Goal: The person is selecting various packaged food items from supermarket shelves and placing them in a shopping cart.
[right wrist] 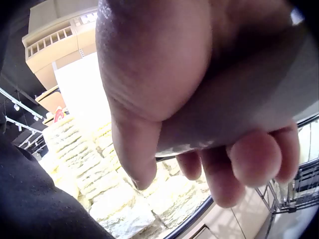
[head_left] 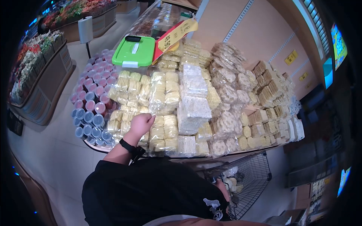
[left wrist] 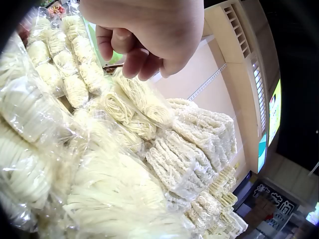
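Note:
My left hand [head_left: 141, 125] is over the packs of dried noodles [head_left: 164, 132] on the display, its fingers curled in. In the left wrist view those fingers [left wrist: 134, 63] hold nothing, with bagged noodle nests [left wrist: 134, 107] just beyond them. A dark band circles that wrist. Down by my side, my right hand [head_left: 223, 189] grips the shopping cart's handle. Seen from the right wrist, the fingers and thumb curl round the broad grey handle [right wrist: 244, 94]. The wire cart [head_left: 250, 180] has some bagged goods in it.
White-wrapped noodle blocks [head_left: 194, 109] are stacked right of my left hand. Lidded tubs [head_left: 90, 105] fill the display's left end. A green-lidded box [head_left: 134, 52] and a yellow price sign [head_left: 177, 35] stand at the back. Produce stands [head_left: 45, 75] lie across the aisle.

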`<state>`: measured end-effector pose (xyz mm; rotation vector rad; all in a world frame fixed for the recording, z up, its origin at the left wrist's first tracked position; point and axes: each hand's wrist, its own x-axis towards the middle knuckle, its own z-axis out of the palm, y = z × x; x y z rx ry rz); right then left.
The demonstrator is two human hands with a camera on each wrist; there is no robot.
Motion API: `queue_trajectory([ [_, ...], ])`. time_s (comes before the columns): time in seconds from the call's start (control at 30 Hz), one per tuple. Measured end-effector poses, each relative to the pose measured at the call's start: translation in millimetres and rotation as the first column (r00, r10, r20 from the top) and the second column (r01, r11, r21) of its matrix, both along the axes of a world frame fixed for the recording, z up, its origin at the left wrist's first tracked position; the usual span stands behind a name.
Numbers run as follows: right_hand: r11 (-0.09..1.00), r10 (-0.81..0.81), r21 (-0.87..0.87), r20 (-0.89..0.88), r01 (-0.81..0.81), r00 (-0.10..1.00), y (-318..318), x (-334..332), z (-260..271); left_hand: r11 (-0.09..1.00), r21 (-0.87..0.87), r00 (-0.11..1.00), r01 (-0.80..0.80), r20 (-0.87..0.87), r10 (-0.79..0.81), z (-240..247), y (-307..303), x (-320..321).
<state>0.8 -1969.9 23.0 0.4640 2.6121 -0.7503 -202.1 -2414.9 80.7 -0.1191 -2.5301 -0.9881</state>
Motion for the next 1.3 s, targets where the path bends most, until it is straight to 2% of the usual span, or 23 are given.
queue_trajectory([
  [0.1, 0.995, 0.034, -0.083, -0.142, -0.046, 0.989, -17.9, 4.9, 6.4, 0.998, -0.046, 0.998, -0.040, 0.040, 0.041, -3.2, 2.9, 8.9],
  [0.17, 0.963, -0.064, -0.268, -0.086, 0.039, 0.994, -35.1, 6.0, 17.3, 0.991, -0.103, 0.994, 0.083, -0.069, -0.090, 0.9, 12.6, 19.4],
  [0.2, 0.985, -0.041, -0.167, -0.051, 0.032, 0.998, -56.4, 4.8, 49.7, 0.983, -0.144, 0.990, 0.111, -0.070, -0.122, 11.0, 19.1, 27.9],
  [0.3, 0.996, -0.033, -0.086, -0.067, 0.028, 0.997, -77.1, 7.6, 64.6, 0.973, -0.123, 0.979, 0.197, -0.028, -0.202, 17.6, 37.4, 52.5],
  [0.4, 0.987, -0.087, -0.137, -0.012, 0.085, 0.996, -69.3, 8.6, 37.5, 0.946, -0.151, 0.956, 0.288, -0.017, -0.293, 15.2, 41.5, 82.4],
  [0.5, 0.964, -0.089, -0.255, -0.063, 0.070, 0.994, -70.1, 14.2, 26.5, 0.938, -0.176, 0.954, 0.299, 0.051, -0.294, 10.9, 29.8, 112.5],
  [0.57, 0.971, -0.090, -0.226, -0.066, 0.073, 0.994, -74.5, 18.0, 24.1, 0.936, -0.193, 0.955, 0.295, 0.095, -0.281, 4.2, 20.3, 128.5],
  [0.63, 0.991, -0.074, -0.122, -0.129, 0.058, 0.989, -83.6, 23.3, 27.7, 0.972, -0.080, 0.946, 0.221, 0.259, -0.194, -2.3, 10.0, 143.2],
  [0.7, 0.991, -0.082, -0.116, -0.097, 0.071, 0.992, -83.6, 27.8, 20.1, 0.977, -0.043, 0.938, 0.209, 0.293, -0.188, -21.8, -5.9, 150.2],
  [0.77, 0.990, 0.089, 0.130, -0.318, -0.050, 0.944, -86.9, 33.9, 9.9, 0.939, 0.336, 0.946, 0.071, 0.277, -0.170, -41.5, -23.5, 153.3],
  [0.8, 0.998, 0.017, 0.060, -0.224, -0.004, 0.975, -96.3, 36.3, 25.8, 0.902, 0.431, 0.915, 0.023, 0.354, -0.193, -42.4, -35.7, 152.7],
  [0.83, 0.999, 0.012, 0.053, -0.223, 0.000, 0.975, -102.1, 40.7, 27.9, 0.905, 0.424, 0.914, 0.026, 0.356, -0.193, -44.7, -45.2, 153.2],
  [0.87, 0.998, -0.008, 0.054, -0.256, 0.022, 0.967, -107.5, 44.0, 29.2, 0.787, 0.605, 0.910, -0.121, 0.384, -0.156, -47.5, -55.3, 152.1],
  [0.9, 0.997, -0.025, 0.057, -0.289, 0.044, 0.957, -112.7, 46.2, 30.9, 0.614, 0.746, 0.900, -0.260, 0.418, -0.126, -43.3, -64.6, 151.5],
  [0.93, 0.997, -0.038, 0.049, -0.309, 0.055, 0.950, -118.3, 48.0, 32.3, 0.526, 0.777, 0.852, -0.345, 0.495, -0.172, -39.1, -78.7, 150.4],
  [0.97, 0.997, -0.034, 0.051, -0.311, 0.053, 0.950, -119.8, 48.7, 27.7, 0.523, 0.780, 0.854, -0.345, 0.492, -0.171, -40.9, -92.2, 148.0],
  [1.03, 0.999, -0.037, -0.043, -0.497, 0.018, 0.867, -111.8, 44.2, 6.6, 0.166, 0.865, 0.845, -0.473, 0.499, -0.193, -50.4, -113.0, 139.5],
  [1.07, 0.999, -0.033, -0.001, -0.525, 0.038, 0.850, -108.5, 39.4, -3.3, 0.097, 0.863, 0.847, -0.495, 0.505, -0.167, -54.7, -120.1, 135.6],
  [1.1, 0.999, -0.022, 0.008, -0.531, 0.031, 0.847, -112.7, 35.1, 0.4, 0.086, 0.867, 0.852, -0.490, 0.497, -0.165, -59.5, -126.0, 132.1],
  [1.17, 0.998, -0.054, -0.012, -0.722, 0.066, 0.689, -126.3, 24.0, 8.5, 0.057, 0.866, 0.858, -0.497, 0.501, -0.114, -64.5, -138.5, 122.5],
  [1.23, 0.996, -0.086, -0.068, -0.696, 0.055, 0.713, -155.9, 6.8, 32.4, 0.035, 0.861, 0.855, -0.508, 0.508, -0.107, -59.8, -147.0, 114.2],
  [1.27, 0.919, -0.218, -0.389, -0.628, -0.059, 0.747, -167.4, -6.7, 30.6, 0.002, 0.847, 0.842, -0.531, 0.528, -0.107, -52.7, -149.5, 112.7],
  [1.3, 0.730, -0.312, -0.667, -0.521, -0.150, 0.795, -180.1, -19.8, 31.0, -0.033, 0.832, 0.830, -0.554, 0.548, -0.107, -45.2, -150.5, 111.6],
])
